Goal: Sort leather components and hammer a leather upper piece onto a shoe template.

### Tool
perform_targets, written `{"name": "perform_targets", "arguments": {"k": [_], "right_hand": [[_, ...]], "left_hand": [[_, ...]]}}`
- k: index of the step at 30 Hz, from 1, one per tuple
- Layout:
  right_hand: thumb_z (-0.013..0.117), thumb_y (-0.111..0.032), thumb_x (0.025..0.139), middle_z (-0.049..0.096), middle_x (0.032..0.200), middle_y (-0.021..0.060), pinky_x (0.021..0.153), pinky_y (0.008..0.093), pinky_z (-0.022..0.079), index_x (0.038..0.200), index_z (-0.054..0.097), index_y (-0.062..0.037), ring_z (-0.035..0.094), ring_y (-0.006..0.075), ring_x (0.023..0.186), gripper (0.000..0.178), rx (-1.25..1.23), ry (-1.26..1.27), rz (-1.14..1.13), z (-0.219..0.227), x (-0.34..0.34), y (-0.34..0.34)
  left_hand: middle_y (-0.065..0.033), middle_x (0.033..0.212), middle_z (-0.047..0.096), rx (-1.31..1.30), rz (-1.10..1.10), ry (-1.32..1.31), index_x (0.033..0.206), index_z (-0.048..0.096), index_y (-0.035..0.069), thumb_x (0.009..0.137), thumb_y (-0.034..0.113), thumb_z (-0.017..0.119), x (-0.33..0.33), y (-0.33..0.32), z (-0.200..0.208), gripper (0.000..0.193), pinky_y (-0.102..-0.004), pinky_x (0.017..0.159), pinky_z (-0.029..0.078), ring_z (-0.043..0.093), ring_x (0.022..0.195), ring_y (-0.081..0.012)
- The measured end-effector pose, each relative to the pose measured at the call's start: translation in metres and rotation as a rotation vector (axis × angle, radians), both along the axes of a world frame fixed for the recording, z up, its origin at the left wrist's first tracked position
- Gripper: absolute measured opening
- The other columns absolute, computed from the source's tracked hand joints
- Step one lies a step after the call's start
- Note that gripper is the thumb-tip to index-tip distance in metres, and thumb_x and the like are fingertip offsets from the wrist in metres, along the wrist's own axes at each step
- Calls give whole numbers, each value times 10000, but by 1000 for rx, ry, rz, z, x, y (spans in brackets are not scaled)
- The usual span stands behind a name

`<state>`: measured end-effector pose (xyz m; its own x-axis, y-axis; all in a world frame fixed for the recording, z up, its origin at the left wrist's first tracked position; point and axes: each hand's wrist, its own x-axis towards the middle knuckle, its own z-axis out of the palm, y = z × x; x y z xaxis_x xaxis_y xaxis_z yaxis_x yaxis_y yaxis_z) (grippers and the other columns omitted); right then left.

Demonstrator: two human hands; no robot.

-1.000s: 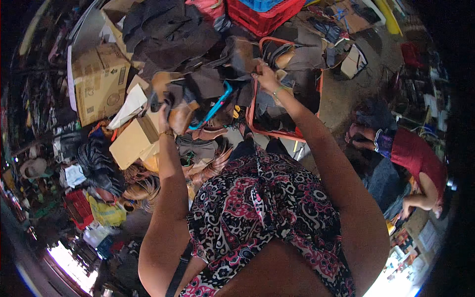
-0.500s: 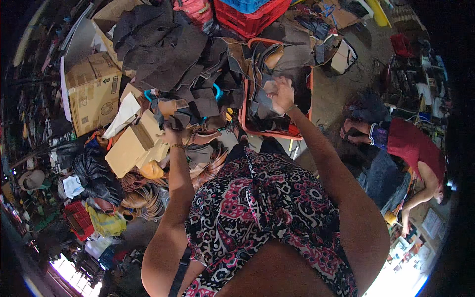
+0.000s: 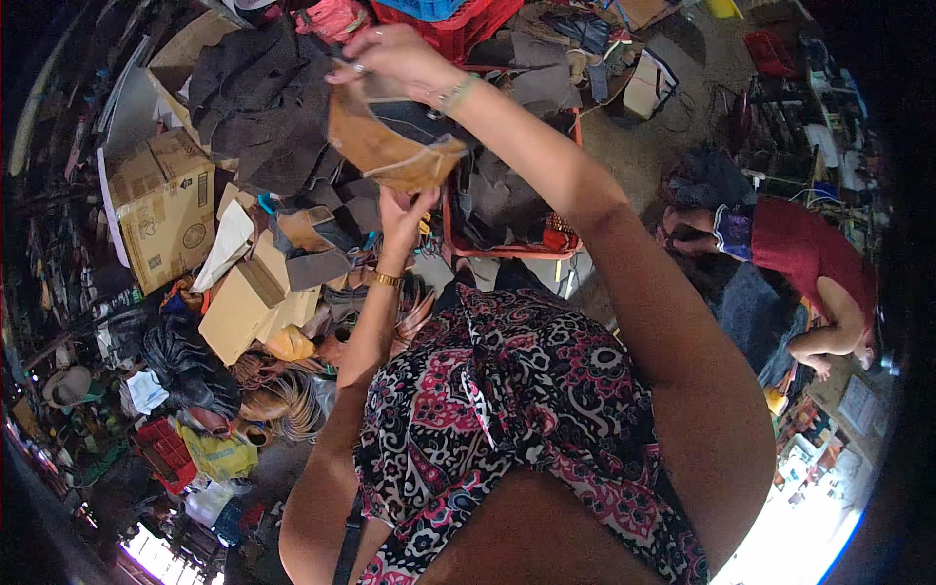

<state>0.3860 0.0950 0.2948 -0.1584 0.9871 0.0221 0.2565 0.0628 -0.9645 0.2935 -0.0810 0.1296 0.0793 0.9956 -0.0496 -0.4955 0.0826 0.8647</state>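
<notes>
A brown leather piece with a pale, uneven edge is held up in front of me, over the pile of dark leather scraps. My left hand pinches its lower edge from below. At the piece's upper left end is my right hand, fingers closed on it and slightly blurred. Beneath my right forearm stands a red plastic crate, holding more dark scraps. Smaller brown and grey scraps lie left of my left hand.
Cardboard boxes stand at the left, near bundles of leather strips. Stacked red and blue crates are at the far side. On the right, another person in a dark red top bends beside dark material.
My right hand has left the crate and moved up and left. My left hand has come off the scraps, moving right and up. The brown leather piece is now between both hands.
</notes>
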Motion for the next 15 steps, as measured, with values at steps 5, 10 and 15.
{"name": "perform_targets", "arguments": {"k": [5, 10, 15], "right_hand": [[739, -291, 956, 743, 1127, 32, 863, 276, 515, 1175, 752, -35, 673, 114, 1003, 338, 67, 186, 155, 14, 36, 5], [648, -264, 1007, 749, 988, 33, 695, 230, 530, 1245, 709, -30, 678, 87, 837, 339, -7, -16, -167, -110, 212, -31], [716, -124, 860, 636, 746, 13, 466, 302, 444, 947, 691, -87, 584, 143, 572, 98, -675, 399, -491, -278, 367, -208]], "left_hand": [[-97, 1168, 701, 24, 253, 231, 1236, 606, 10, 828, 55, 841, -64, 43, 27, 473, -352, 942, 533, 676, 1034, -193], [-109, 1187, 705, -101, 449, -88, 1242, 626, -1, 919, 117, 754, -162, 88, -38, 367, -379, 941, 553, 687, 1038, -210], [-78, 1244, 696, -282, 458, -176, 1327, 640, 42, 1003, 230, 653, -244, 104, -119, 375, -396, 1004, 521, 656, 1120, -221]]}}
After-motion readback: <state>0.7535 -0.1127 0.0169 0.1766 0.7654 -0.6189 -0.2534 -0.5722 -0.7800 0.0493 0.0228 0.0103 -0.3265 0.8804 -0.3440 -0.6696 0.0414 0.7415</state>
